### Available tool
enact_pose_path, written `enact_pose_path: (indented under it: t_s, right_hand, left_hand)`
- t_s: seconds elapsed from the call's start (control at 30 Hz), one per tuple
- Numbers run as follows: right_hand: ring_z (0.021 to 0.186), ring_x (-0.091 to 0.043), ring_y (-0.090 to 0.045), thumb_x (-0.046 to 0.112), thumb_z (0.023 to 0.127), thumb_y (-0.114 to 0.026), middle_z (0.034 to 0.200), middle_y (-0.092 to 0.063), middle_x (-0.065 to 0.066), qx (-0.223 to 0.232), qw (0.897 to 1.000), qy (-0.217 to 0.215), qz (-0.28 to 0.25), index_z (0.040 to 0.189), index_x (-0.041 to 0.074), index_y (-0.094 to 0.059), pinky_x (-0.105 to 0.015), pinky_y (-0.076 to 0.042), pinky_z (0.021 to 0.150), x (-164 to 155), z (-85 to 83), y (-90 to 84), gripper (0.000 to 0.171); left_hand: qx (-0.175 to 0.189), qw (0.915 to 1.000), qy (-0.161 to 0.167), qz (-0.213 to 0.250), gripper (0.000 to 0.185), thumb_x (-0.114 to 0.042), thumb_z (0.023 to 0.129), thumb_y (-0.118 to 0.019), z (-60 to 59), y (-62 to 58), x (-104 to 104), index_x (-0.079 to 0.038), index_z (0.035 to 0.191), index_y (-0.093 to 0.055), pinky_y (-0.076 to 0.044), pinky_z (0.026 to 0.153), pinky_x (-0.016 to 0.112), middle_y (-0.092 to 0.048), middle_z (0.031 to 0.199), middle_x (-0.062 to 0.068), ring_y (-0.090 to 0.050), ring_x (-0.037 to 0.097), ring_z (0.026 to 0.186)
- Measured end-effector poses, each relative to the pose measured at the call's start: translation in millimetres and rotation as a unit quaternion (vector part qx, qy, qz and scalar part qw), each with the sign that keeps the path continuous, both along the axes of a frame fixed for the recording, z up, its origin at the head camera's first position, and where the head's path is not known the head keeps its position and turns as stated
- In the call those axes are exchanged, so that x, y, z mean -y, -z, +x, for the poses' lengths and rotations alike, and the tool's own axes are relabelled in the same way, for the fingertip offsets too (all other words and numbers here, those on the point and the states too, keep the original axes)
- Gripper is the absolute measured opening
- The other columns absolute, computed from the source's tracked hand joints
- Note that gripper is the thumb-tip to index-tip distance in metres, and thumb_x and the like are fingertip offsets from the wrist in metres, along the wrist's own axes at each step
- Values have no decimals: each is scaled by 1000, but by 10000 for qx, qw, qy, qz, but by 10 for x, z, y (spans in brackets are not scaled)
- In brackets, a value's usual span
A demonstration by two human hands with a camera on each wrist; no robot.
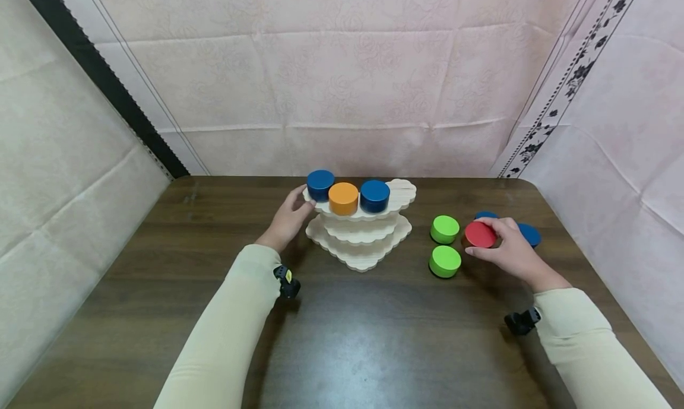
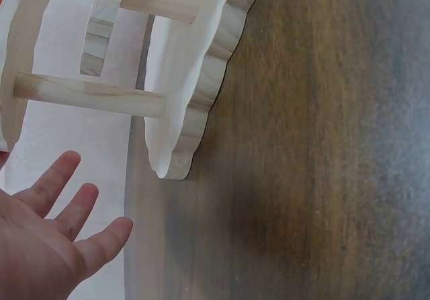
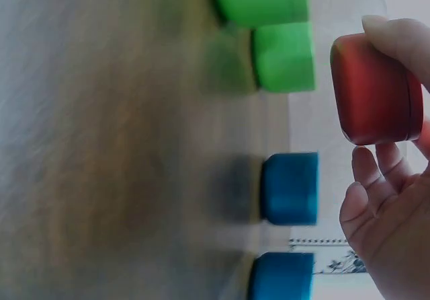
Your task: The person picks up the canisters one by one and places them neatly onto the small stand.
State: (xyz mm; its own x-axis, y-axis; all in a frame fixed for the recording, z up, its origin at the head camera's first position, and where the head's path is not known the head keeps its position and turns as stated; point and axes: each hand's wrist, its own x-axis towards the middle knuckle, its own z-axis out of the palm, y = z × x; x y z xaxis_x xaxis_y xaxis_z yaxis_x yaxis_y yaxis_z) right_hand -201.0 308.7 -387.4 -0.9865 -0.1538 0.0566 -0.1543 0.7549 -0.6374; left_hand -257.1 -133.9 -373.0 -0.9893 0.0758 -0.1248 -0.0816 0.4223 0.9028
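Observation:
A pale wooden tiered stand (image 1: 359, 257) with scalloped shelves on round dowels stands toward the back of the table. Two blue round tins (image 1: 374, 196) and an orange one (image 1: 343, 199) sit on its top shelf. My left hand (image 1: 289, 218) pinches that shelf's left edge beside a blue tin; its other fingers (image 2: 104, 246) spread out below. On the right, my right hand (image 1: 510, 247) holds a red round tin (image 3: 376, 91) between thumb and fingers, raised above the table. Two green round tins (image 1: 445, 261) stand left of this hand, and two blue tins (image 3: 292, 189) stand behind it.
The brown wooden table (image 1: 342, 338) ends at a back edge right behind the stand. Pale patterned cloth (image 1: 347, 88) hangs behind it and along both sides. Both wrists wear small black cameras (image 1: 522, 322).

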Motion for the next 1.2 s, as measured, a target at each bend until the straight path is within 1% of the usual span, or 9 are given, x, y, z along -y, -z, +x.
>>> enact_pose_path:
  t_s: [0.2, 0.3, 0.4, 0.57, 0.67, 0.8, 1.0, 1.2]
  right_hand:
    - [114, -38, -36, 33, 84, -75, 128, -37, -24, -133, 9999, -32, -79, 136, 1, -46, -38, -46, 77, 135, -36, -167, 68]
    - [114, -39, -37, 33, 85, -74, 129, -36, -24, -143, 9998, -76, -131, 137, 2, -46, -40, -47, 79, 223, -68, -270, 67]
    - [114, -37, -38, 31, 85, -75, 127, -37, -23, -205, 9995, -120, -207, 137, 3, -46, -41, -47, 81, 326, -111, -363, 65]
    - [111, -31, -37, 28, 84, -76, 123, -40, -20, -434, 9982, -278, -313, 134, 4, -50, -39, -45, 79, 492, -207, -466, 61]
    - [109, -29, -37, 26, 84, -76, 120, -41, -19, -494, 9975, -350, -368, 133, 4, -50, -39, -45, 79, 561, -268, -498, 60]
    - [110, -31, -37, 24, 84, -76, 121, -41, -19, -494, 9972, -383, -411, 134, 3, -50, -41, -45, 81, 638, -341, -511, 60]
    - [115, -34, -39, 25, 85, -75, 126, -40, -20, -367, 9974, -388, -493, 137, 4, -47, -44, -46, 84, 759, -435, -537, 63]
    - [115, -34, -39, 24, 85, -74, 127, -39, -20, -279, 9967, -493, -574, 138, 4, -47, -42, -47, 84, 862, -504, -566, 62]
  left_hand:
    - [-43, 10000, 4, -4, 62, -45, 99, -46, 5, -1, -2, -27, 154, -22, -32, 109, 54, -36, 149, 12, -37, 31, 134]
    - [-42, 10000, 12, 19, 63, -45, 99, -46, 6, -1, 4, -26, 154, -21, -32, 109, 54, -36, 149, 13, -37, 32, 134]
    - [-37, 10000, 13, 46, 64, -46, 99, -46, 5, 0, 10, -26, 154, -21, -32, 109, 53, -36, 149, 13, -37, 32, 134]
    - [-45, 9999, -25, 90, 64, -46, 98, -47, -9, 31, 14, -27, 154, -21, -34, 108, 52, -37, 148, 14, -38, 31, 133]
    - [-47, 9999, -41, 90, 64, -47, 98, -47, -12, 42, 4, -27, 154, -21, -34, 108, 53, -37, 148, 13, -38, 32, 133]
    - [-63, 9999, -46, 85, 64, -47, 98, -47, -6, 44, -15, -28, 154, -22, -34, 108, 53, -37, 148, 13, -38, 31, 133]
    - [-100, 9999, -76, 115, 63, -46, 98, -47, 0, 39, -24, -28, 153, -23, -34, 108, 53, -38, 148, 12, -39, 31, 132]
    - [-103, 9999, -82, 86, 63, -46, 99, -47, -5, 44, -14, -28, 154, -22, -34, 108, 53, -38, 147, 13, -39, 31, 132]
